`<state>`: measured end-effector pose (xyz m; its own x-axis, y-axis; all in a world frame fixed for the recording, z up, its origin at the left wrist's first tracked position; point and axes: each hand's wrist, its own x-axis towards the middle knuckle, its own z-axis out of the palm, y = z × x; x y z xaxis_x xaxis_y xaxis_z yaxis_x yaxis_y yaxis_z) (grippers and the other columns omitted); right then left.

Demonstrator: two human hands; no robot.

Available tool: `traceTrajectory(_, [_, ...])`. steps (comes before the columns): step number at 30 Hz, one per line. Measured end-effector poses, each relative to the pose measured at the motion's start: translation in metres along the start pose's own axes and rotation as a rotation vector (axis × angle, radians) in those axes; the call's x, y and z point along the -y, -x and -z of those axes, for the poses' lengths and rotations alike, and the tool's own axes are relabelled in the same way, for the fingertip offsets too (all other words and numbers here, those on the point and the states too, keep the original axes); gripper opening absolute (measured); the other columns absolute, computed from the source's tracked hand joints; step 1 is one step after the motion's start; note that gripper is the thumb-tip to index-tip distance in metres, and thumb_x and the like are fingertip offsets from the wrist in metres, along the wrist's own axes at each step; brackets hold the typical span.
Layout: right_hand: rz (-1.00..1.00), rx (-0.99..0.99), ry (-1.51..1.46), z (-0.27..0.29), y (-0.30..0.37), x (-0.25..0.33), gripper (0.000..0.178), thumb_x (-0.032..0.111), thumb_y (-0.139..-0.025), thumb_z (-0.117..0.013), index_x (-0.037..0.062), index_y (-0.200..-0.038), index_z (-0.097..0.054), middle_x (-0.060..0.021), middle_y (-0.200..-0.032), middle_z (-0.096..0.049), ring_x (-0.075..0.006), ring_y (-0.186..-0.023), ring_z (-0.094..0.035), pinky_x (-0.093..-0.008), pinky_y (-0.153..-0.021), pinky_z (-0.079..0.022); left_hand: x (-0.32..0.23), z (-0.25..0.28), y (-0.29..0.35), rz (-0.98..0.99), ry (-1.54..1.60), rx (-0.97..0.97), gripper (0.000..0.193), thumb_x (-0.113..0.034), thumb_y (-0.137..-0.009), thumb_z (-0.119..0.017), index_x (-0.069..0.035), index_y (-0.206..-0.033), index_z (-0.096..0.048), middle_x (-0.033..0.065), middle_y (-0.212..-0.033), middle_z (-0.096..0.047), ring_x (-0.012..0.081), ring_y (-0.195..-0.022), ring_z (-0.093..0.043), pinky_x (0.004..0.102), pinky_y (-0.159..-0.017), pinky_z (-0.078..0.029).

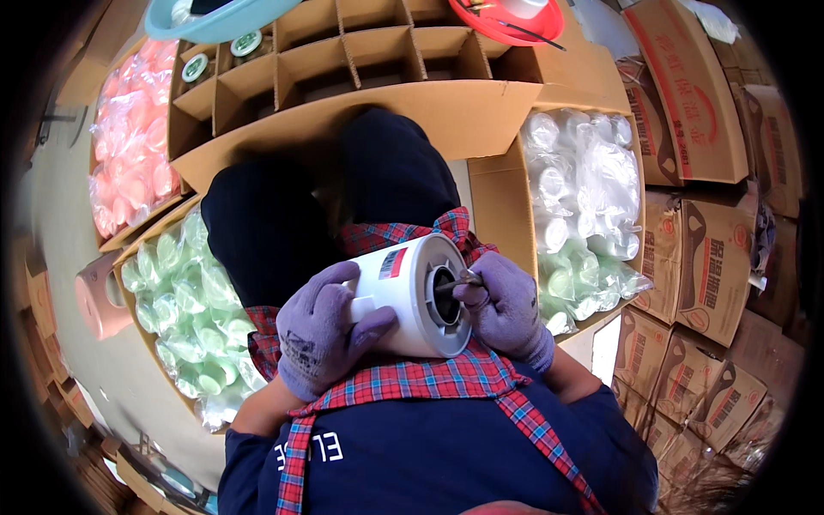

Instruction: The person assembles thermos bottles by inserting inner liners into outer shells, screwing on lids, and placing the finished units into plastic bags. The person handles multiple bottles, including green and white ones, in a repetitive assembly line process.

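Note:
A white cylindrical vessel [390,287] with a handle lies on its side across my lap, its ringed end turned to the right. My left hand [322,335], in a purple work glove, is closed round its handle side, with the thumb along the body. At the round dark opening in the ringed end, my gloved right hand [511,309] pinches a slim dark metal tool [462,281]. The tool's tip goes into the opening, so its exact kind is hidden. A red plaid apron [412,384] lies under the vessel.
Ahead of my knees stands a divided carton [369,120], holding a few green-lidded jars [246,43]. A blue basin [219,24] and a red basin [515,30] rest over it. Bagged pink [133,146], green [189,300] and white parts [579,180] flank me; stacked cartons [712,266] stand right.

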<state>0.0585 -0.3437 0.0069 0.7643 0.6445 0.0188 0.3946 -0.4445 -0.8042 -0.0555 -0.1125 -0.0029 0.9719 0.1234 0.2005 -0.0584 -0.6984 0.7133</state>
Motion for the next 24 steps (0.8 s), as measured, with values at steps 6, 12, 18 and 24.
traceTrajectory(6, [0.172,-0.019,-0.039,0.025,-0.029,-0.021,0.011,0.017,-0.091,-0.069,0.0059,-0.093,-0.067,-0.0133,-0.086,-0.064,-0.0316,-0.075,-0.063,-0.0386,-0.065,-0.05,0.005,0.005,-0.009,0.064,0.006,0.003,0.036,-0.031,-0.091,-0.073,0.0,-0.101,-0.057,0.0231,-0.115,-0.066,0.0361,-0.09,-0.069,0.0404,-0.079,-0.057])
traceTrajectory(12, [-0.222,-0.469,0.048,0.096,-0.138,-0.077,0.028,0.022,-0.103,-0.057,-0.001,-0.117,-0.063,-0.0129,-0.086,-0.068,-0.0147,-0.054,-0.06,-0.0298,-0.052,-0.049,0.021,0.038,-0.013,0.421,0.503,-0.122,0.05,-0.008,-0.094,-0.057,0.003,-0.141,-0.047,0.0257,-0.141,-0.048,0.0364,-0.118,-0.06,0.0429,-0.098,-0.049])
traceTrajectory(18, [-0.189,-0.353,0.57,0.072,-0.217,-0.235,0.036,0.024,-0.1,-0.055,0.0007,-0.128,-0.059,-0.0281,-0.1,-0.068,-0.0434,-0.091,-0.067,-0.0502,-0.08,-0.054,0.052,0.062,-0.015,-0.293,-0.514,0.021,0.052,-0.015,-0.074,-0.075,-0.019,-0.125,-0.065,0.0231,-0.139,-0.05,0.0417,-0.128,-0.05,0.0525,-0.109,-0.04])
traceTrajectory(24, [-0.148,-0.358,0.924,0.045,-0.242,-0.156,0.042,0.027,-0.094,-0.061,0.0037,-0.129,-0.058,-0.0251,-0.117,-0.064,-0.0415,-0.105,-0.064,-0.0505,-0.087,-0.053,0.064,0.064,-0.064,-0.433,-0.249,0.049,0.026,-0.029,-0.073,-0.08,-0.01,-0.072,-0.062,0.0129,-0.134,-0.062,0.0349,-0.129,-0.055,0.0503,-0.111,-0.041])
